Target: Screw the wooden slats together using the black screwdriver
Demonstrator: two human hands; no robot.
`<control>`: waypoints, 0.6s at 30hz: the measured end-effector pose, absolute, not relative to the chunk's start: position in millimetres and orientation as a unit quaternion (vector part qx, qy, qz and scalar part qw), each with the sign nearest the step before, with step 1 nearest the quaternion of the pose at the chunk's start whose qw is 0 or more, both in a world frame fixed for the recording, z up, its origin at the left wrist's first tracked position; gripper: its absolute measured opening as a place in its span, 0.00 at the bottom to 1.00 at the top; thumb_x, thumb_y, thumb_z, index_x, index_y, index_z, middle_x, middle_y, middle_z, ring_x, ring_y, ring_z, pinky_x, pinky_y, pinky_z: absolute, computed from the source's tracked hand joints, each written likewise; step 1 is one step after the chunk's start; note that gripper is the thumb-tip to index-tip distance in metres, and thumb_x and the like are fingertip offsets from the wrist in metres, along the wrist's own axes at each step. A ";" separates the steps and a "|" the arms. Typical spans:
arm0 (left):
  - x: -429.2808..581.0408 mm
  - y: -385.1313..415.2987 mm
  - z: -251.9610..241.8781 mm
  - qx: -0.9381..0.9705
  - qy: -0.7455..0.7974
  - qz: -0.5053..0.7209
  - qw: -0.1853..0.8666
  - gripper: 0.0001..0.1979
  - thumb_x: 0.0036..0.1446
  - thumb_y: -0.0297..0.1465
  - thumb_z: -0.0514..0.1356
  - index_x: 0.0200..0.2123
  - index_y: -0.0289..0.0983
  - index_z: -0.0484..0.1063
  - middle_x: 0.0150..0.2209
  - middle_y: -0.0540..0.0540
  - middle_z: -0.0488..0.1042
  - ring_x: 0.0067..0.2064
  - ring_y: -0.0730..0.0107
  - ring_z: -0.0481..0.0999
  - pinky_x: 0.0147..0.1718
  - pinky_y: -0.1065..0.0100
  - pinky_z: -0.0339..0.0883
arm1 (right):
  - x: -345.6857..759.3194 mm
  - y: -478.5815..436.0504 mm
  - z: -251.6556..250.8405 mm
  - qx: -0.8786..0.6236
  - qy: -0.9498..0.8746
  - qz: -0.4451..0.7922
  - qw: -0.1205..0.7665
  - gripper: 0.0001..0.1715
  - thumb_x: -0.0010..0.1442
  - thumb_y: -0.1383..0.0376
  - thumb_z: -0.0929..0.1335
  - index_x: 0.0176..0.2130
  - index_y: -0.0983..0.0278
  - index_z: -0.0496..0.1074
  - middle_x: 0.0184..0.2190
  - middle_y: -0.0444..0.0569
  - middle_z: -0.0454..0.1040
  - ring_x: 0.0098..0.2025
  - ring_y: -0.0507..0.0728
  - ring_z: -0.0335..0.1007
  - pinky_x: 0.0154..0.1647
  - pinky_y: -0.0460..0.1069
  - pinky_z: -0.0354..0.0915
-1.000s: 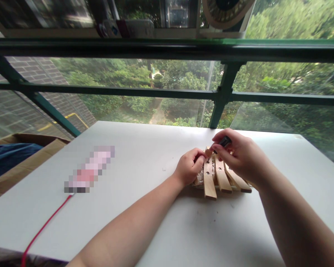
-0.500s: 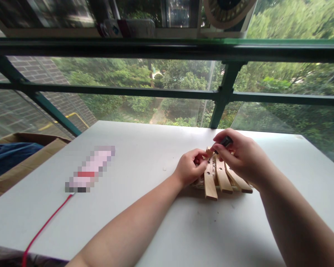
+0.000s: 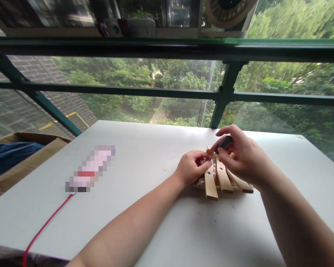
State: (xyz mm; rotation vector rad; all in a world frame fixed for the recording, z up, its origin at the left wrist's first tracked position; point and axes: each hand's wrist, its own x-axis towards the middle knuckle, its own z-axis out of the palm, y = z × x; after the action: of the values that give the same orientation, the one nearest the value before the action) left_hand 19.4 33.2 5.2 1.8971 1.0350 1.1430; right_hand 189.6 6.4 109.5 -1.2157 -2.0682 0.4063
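My right hand (image 3: 243,154) grips a screwdriver by its black handle (image 3: 225,144), with the thin shaft slanting down to the left. Its index finger is raised along the handle. The fingers of my left hand (image 3: 191,167) are pinched at the screwdriver's tip, over a wooden slat (image 3: 210,187); what they hold there is too small to make out. That slat and two more, a middle slat (image 3: 225,180) and a right slat (image 3: 241,183), fan out toward me on a partly hidden base. Screw heads show in the slats. My hands cover the far part.
The slats rest on a white table (image 3: 122,222). A pixelated pink object (image 3: 96,163) lies to the left, with a red cable (image 3: 48,222) running off the near edge. Beyond the left edge stands a cardboard box (image 3: 55,148) with blue cloth. A green railing (image 3: 144,89) runs behind.
My right index finger has lifted and more of the black handle shows. My left fingertips have shifted slightly right, to the screwdriver's tip. The slats have hardly moved.
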 end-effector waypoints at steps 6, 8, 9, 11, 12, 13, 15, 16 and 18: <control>19.8 34.2 3.1 0.730 0.399 0.437 0.343 0.10 0.56 0.36 0.62 0.35 0.36 0.76 0.27 0.49 0.71 0.29 0.72 0.68 0.31 0.71 0.63 | 190.7 8.9 107.8 -0.474 -0.801 0.142 0.336 0.12 0.57 0.70 0.65 0.41 0.58 0.62 0.30 0.43 0.74 0.29 0.53 0.70 0.32 0.47 0.63; 19.9 34.4 3.0 0.730 0.399 0.438 0.341 0.10 0.56 0.36 0.61 0.35 0.36 0.76 0.27 0.49 0.71 0.29 0.72 0.68 0.31 0.71 0.64 | 190.9 9.6 108.5 -0.480 -0.801 0.130 0.333 0.10 0.57 0.69 0.65 0.39 0.58 0.62 0.28 0.43 0.72 0.28 0.52 0.68 0.30 0.47 0.62; 19.9 34.4 3.0 0.730 0.399 0.438 0.340 0.10 0.56 0.36 0.61 0.35 0.36 0.76 0.27 0.49 0.71 0.29 0.72 0.68 0.31 0.71 0.64 | 190.9 9.8 109.0 -0.482 -0.802 0.122 0.331 0.09 0.57 0.69 0.66 0.38 0.58 0.62 0.27 0.42 0.71 0.27 0.52 0.67 0.29 0.46 0.61; 19.8 34.4 3.0 0.731 0.399 0.438 0.338 0.10 0.56 0.36 0.61 0.35 0.36 0.76 0.27 0.49 0.71 0.29 0.72 0.68 0.32 0.71 0.64 | 191.0 10.1 110.4 -0.484 -0.805 0.102 0.328 0.08 0.56 0.67 0.67 0.37 0.59 0.63 0.26 0.42 0.70 0.26 0.51 0.64 0.28 0.46 0.60; 19.7 34.4 3.1 0.733 0.398 0.437 0.337 0.10 0.56 0.36 0.61 0.36 0.36 0.77 0.27 0.49 0.71 0.30 0.72 0.68 0.32 0.70 0.64 | 191.0 10.1 111.0 -0.486 -0.806 0.094 0.325 0.08 0.56 0.67 0.68 0.36 0.59 0.63 0.25 0.41 0.69 0.25 0.51 0.63 0.27 0.46 0.59; 19.6 34.3 3.1 0.734 0.398 0.436 0.335 0.10 0.56 0.36 0.61 0.36 0.36 0.77 0.27 0.49 0.71 0.30 0.71 0.68 0.32 0.70 0.64 | 191.0 10.2 111.5 -0.488 -0.806 0.089 0.323 0.08 0.55 0.66 0.68 0.35 0.59 0.63 0.24 0.41 0.68 0.25 0.51 0.62 0.26 0.46 0.59; 19.2 34.3 3.3 0.736 0.398 0.435 0.332 0.10 0.57 0.36 0.61 0.36 0.36 0.77 0.28 0.48 0.72 0.30 0.71 0.69 0.32 0.70 0.64 | 191.0 10.3 111.8 -0.494 -0.803 0.085 0.321 0.08 0.56 0.64 0.69 0.34 0.59 0.63 0.22 0.40 0.67 0.23 0.50 0.60 0.25 0.45 0.57; 19.0 34.3 3.5 0.738 0.397 0.434 0.330 0.10 0.57 0.36 0.61 0.36 0.36 0.77 0.28 0.48 0.72 0.31 0.71 0.69 0.33 0.70 0.64 | 190.8 10.5 111.6 -0.497 -0.802 0.082 0.320 0.09 0.56 0.63 0.69 0.33 0.59 0.62 0.22 0.40 0.66 0.23 0.50 0.59 0.25 0.45 0.57; 18.7 34.6 3.9 0.743 0.394 0.431 0.327 0.10 0.57 0.37 0.61 0.35 0.37 0.77 0.28 0.48 0.72 0.32 0.70 0.69 0.33 0.70 0.64 | 190.2 11.1 110.6 -0.502 -0.800 0.072 0.321 0.10 0.56 0.62 0.69 0.32 0.59 0.62 0.21 0.39 0.65 0.22 0.50 0.59 0.24 0.45 0.56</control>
State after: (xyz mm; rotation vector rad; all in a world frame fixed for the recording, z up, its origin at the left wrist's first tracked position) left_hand 18.7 34.6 3.9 1.9477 1.0313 1.1287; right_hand 190.2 11.1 110.6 -1.3182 -2.1013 0.1880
